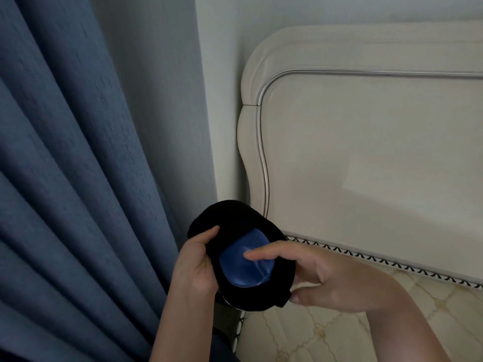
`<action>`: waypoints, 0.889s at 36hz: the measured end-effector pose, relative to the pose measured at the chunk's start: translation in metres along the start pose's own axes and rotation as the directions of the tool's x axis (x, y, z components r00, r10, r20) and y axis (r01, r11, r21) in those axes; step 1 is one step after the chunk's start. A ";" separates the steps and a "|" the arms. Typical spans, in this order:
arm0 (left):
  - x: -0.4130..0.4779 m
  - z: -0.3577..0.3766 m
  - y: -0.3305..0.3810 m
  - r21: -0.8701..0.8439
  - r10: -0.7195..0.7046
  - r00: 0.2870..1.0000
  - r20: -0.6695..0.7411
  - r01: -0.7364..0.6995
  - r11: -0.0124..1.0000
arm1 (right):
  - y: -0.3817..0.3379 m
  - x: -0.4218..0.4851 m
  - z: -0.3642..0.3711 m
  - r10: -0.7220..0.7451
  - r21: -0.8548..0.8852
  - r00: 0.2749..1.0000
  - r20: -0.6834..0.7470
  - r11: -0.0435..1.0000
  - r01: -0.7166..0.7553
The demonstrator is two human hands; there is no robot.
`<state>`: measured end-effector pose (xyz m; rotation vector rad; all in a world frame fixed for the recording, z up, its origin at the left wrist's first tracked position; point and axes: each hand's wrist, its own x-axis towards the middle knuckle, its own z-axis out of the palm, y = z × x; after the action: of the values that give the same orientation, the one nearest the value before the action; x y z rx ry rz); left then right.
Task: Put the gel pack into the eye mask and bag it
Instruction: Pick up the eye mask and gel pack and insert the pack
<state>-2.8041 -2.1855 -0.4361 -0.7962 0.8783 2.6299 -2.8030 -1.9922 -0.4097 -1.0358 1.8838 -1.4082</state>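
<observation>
A: What is seen nearest the camera?

B: Two bare forearms are raised from the bottom edge. The left hand [194, 265] is closed on the left edge of the black eye mask [235, 228], with the thumb laid over the fabric and the fingers hidden behind it.

A: And the other hand?

B: The right hand [329, 278] is held at the mask's right end. The lower right corner of the fabric appears to be pinched by the thumb, though the contact is partly hidden. The index finger [264, 253] is stretched out left and laid on the blue gel pack [240, 267].

A: Where is the gel pack placed?

B: It is seated in an opening in the middle of the mask, ringed by black fabric, with its glossy blue face exposed. The mask is held in the air, clear of any surface.

A: What is found beyond the hands?

B: A cream quilted mattress [326, 333] is seen below and to the right. Farther off, a cream headboard [366, 152] with silver trim is set against a pale wall [224, 74]. A blue curtain [73, 152] is hung in folds along the left.
</observation>
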 end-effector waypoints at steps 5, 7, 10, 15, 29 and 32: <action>0.001 0.001 -0.001 0.006 0.044 0.999 0.016 -0.044 0.999 | 0.001 0.004 0.003 -0.030 -0.044 0.987 -0.159 0.999 0.024; 0.000 0.002 -0.001 0.001 0.042 0.999 0.026 -0.042 0.999 | 0.001 0.005 0.003 -0.052 -0.041 0.976 -0.211 0.998 0.044; -0.003 0.004 -0.002 0.025 0.054 0.998 0.043 -0.055 0.998 | -0.001 0.006 0.004 -0.096 -0.067 0.948 -0.303 0.995 0.079; -0.007 0.005 -0.006 0.060 0.108 0.992 0.063 -0.111 0.992 | 0.001 0.006 0.001 -0.097 -0.094 0.921 -0.378 0.993 0.066; -0.019 0.010 -0.014 0.087 0.142 0.954 0.262 -0.170 0.982 | 0.001 0.005 -0.001 -0.212 -0.150 0.854 -0.475 0.976 0.159; -0.021 0.012 -0.017 0.116 0.147 0.943 0.297 -0.189 0.975 | 0.005 0.008 0.000 -0.163 -0.134 0.840 -0.518 0.985 0.108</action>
<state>-2.7850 -2.1663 -0.4240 -0.3029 1.0761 2.6941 -2.8085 -1.9984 -0.4144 -0.8989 2.3246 -1.8430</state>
